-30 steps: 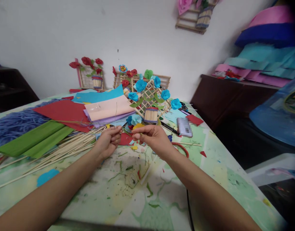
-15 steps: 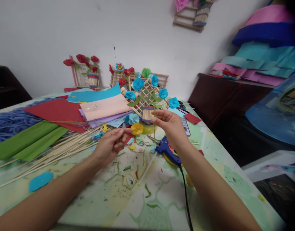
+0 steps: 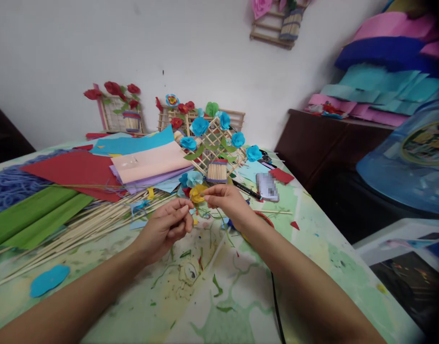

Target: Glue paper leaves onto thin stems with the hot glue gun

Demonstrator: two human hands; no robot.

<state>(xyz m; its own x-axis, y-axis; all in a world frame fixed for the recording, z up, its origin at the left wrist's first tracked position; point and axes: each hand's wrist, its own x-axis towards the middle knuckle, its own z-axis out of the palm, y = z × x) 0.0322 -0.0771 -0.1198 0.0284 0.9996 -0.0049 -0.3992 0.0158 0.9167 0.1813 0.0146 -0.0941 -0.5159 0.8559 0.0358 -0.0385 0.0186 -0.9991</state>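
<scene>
White wall (image 3: 133,43) at far side, green-patterned table (image 3: 155,310) below. Pinches green strand (image 3: 225,228) narrowly in right hand (image 3: 224,203), over table middle; curls left hand (image 3: 168,223) inward (cannot tell whether holding anything). Yellow flower (image 3: 197,194) just beyond both.

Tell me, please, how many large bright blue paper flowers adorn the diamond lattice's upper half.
5 visible: leftmost flower, upper-left flower, top flower, upper-right flower, rightmost flower; more may be hidden behind the lattice.
</scene>
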